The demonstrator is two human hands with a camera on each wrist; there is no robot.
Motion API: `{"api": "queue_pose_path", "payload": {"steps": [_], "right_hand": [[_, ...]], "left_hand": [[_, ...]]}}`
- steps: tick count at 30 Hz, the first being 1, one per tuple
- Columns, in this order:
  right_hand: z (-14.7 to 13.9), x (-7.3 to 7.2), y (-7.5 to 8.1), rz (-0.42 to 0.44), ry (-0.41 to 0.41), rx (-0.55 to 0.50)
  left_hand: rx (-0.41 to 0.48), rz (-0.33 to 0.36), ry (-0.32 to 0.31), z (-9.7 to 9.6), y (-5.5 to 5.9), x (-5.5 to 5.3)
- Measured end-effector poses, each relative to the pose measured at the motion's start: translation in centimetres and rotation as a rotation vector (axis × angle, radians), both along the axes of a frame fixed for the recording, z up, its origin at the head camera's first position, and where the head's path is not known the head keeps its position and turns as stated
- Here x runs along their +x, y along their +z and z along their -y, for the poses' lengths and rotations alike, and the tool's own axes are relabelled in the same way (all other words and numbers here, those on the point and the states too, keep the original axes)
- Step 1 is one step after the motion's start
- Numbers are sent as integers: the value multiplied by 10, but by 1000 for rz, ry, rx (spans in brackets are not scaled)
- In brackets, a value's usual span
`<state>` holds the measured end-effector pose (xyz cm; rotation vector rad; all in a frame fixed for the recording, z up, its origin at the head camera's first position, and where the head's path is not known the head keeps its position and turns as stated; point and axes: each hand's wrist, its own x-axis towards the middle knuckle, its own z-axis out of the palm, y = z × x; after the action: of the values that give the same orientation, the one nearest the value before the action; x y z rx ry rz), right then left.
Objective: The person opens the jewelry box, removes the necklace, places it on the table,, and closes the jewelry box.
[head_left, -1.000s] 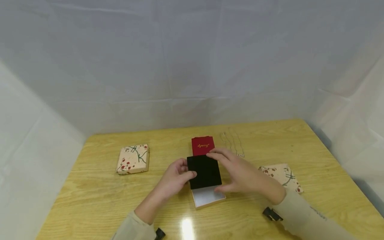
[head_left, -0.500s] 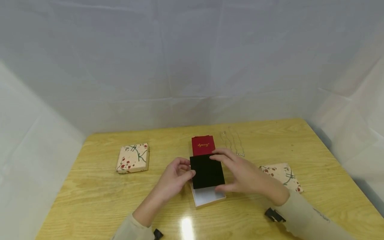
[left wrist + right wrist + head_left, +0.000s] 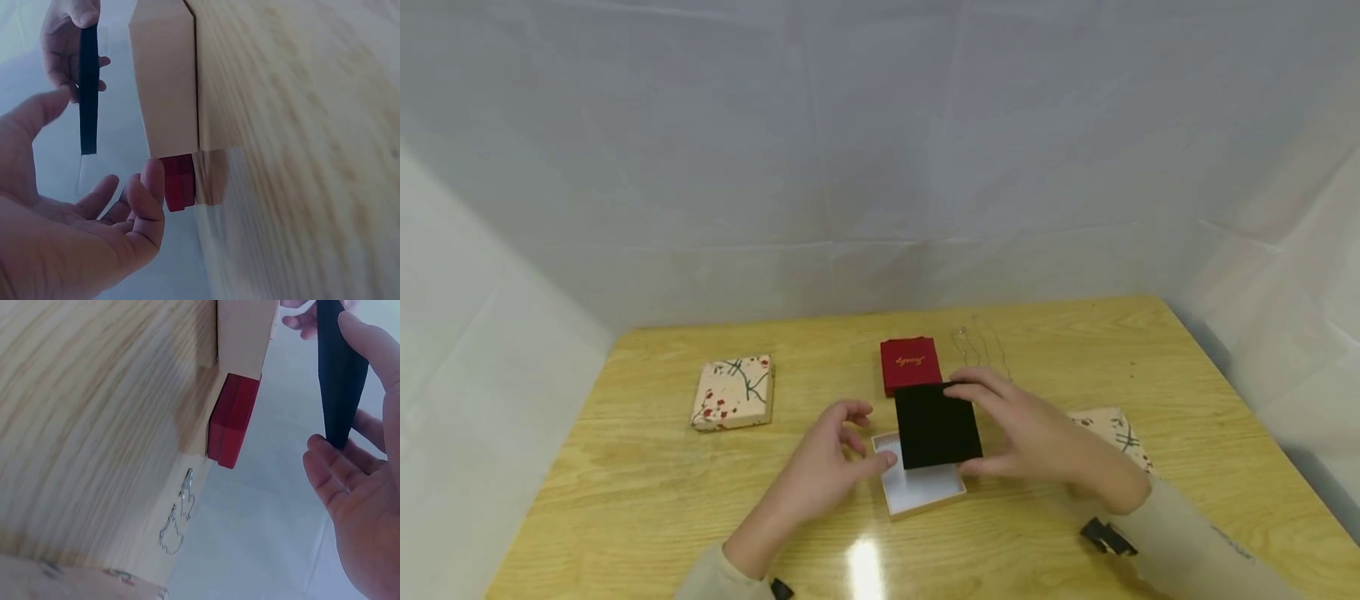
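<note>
A black square pad (image 3: 936,425), thin when seen edge-on in the left wrist view, is held above an open white-lined box base (image 3: 917,497). My right hand (image 3: 1033,433) grips it by the far and near edges, with the thumb on the near side. My left hand (image 3: 827,467) is beside the box, its thumb apart from the fingers and nothing between them. In the left wrist view its fingertips are close to the corner of the box base (image 3: 165,81); whether they touch, I cannot tell. The pad hides part of the box's inside.
Behind the pad lies a red item with gold lettering (image 3: 910,364). Thin silver chains (image 3: 172,531) lie to its right. A floral-patterned box (image 3: 733,392) sits at the left, and another floral piece (image 3: 1116,429) is partly behind my right arm. White cloth surrounds the table (image 3: 647,500).
My left hand has let go of the pad's left edge. The pad has moved to the right in my right hand, uncovering more of the box base.
</note>
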<state>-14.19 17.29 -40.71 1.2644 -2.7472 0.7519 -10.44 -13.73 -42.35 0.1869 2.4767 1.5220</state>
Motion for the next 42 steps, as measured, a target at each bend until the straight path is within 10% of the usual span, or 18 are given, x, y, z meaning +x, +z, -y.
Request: {"api": "queue_pose_path", "payload": {"steps": [13,42], "right_hand": [[-14,6,-3,11,14,36],[-19,9,-3,36,69,81]], "left_hand": [[-275,-113,-203,0,-7,10],[-381,-164,-304,-2,-8,4]]}}
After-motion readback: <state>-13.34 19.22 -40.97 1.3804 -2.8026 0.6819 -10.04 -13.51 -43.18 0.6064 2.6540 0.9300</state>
